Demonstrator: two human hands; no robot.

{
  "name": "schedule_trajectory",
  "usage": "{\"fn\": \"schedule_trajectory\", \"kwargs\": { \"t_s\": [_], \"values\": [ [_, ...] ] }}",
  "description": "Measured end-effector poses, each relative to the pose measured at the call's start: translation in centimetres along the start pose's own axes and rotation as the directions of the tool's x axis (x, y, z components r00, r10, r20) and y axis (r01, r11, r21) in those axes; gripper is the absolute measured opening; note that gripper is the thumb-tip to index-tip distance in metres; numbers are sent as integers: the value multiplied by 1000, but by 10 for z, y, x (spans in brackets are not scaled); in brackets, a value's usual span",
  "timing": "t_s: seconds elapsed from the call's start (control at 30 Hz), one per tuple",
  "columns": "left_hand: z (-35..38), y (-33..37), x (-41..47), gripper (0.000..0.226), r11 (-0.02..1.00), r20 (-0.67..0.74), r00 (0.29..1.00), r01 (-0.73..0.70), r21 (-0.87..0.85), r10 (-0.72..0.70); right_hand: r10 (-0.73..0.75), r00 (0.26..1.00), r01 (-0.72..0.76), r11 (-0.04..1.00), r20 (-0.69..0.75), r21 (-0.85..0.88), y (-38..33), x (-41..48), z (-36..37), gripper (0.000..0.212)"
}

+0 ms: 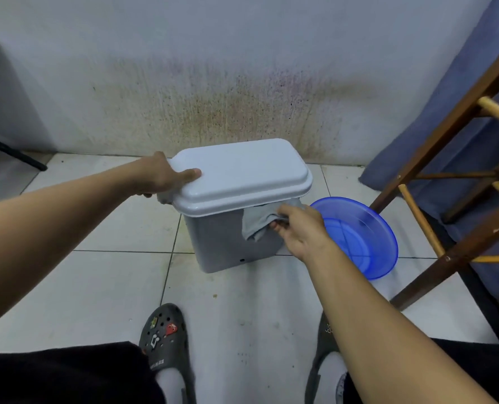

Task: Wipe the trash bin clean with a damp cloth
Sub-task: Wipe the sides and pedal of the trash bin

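Down on the tiled floor (102,275), the pale grey trash bin (222,246) stands just in front of the stained wall (242,83), lid (242,173) shut on top. The left hand (162,176) is clamped on the lid's left end, thumb laid flat across the top, fingers curled under the rim: a firm grip closed around that edge. The right hand (297,228) is at the bin's front face, just under the lid's lip, fingers bunched and pinching a grey cloth (258,224). The cloth is pressed against the upper right of the front wall, a fold hanging loose below the fingers. Right beside the bin, touching or nearly so, sits a blue basin (367,246) on the tiles. A wooden chair frame (446,158) stands at the right with blue fabric (446,91) behind it. At the bottom edge, two dark clogs (165,336) over light socks.
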State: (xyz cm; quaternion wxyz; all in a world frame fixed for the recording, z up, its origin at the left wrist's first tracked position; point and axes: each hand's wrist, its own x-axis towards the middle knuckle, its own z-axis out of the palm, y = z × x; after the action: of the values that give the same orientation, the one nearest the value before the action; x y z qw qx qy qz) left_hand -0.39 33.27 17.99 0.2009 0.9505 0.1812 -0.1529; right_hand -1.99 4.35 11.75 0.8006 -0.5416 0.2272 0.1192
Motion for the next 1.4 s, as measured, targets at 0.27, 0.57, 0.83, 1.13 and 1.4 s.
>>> {"fn": "schedule_trajectory", "kwargs": {
  "t_s": [0.27,0.57,0.83,1.13,1.4],
  "values": [
    [-12,30,-29,74,971,360,919,-214,105,163,-18,1000,20,982,13,-190,13,-2,-17,27],
    [24,-11,5,115,316,67,582,-530,787,810,73,997,-73,997,35,2,18,4,-38,25],
    [49,-8,-6,89,144,122,335,-667,731,934,95,980,-109,991,174,73,0,1,-37,54],
    [15,50,3,91,442,-71,506,-667,600,860,-242,964,253,962,111,-99,-31,7,-25,43],
    [-22,98,20,94,548,1,681,-590,593,733,-479,859,496,690,182,-527,-6,4,-17,53]
  ]
}}
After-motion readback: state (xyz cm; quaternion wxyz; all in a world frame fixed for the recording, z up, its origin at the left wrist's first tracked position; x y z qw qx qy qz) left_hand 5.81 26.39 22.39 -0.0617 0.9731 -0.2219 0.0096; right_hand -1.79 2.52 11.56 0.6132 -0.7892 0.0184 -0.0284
